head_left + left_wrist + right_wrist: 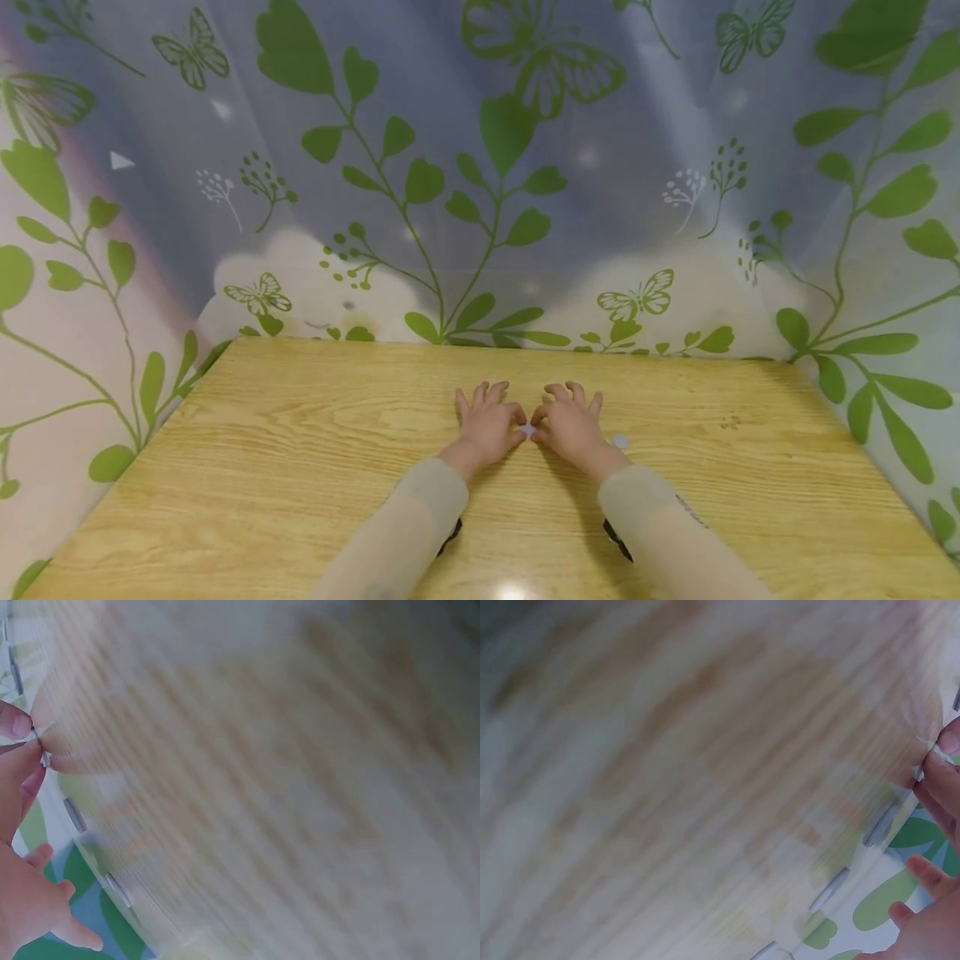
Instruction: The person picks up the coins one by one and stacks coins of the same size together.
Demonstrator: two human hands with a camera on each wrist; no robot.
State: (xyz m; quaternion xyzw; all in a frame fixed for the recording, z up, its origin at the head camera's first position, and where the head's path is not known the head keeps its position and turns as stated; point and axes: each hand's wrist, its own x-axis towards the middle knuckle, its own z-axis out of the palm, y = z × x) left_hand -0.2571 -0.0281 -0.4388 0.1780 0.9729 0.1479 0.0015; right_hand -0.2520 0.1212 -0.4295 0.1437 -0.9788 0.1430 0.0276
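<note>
Left hand [487, 425]: thumb and finger pinch small pale piece [527, 430]
Right hand [573, 428]: pinches piece's opposite side
Piece position: toward wood-grain table [315, 475] far edge; outline finger-hidden
Disc [620, 441]: pale, round, near right hand
Table's near edge: cut off

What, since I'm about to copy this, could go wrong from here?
The small pale piece might slip: it shows tiny between the left hand and right hand, which both seem to pinch it. The right hand could also nudge the pale disc lying close to it.
</note>
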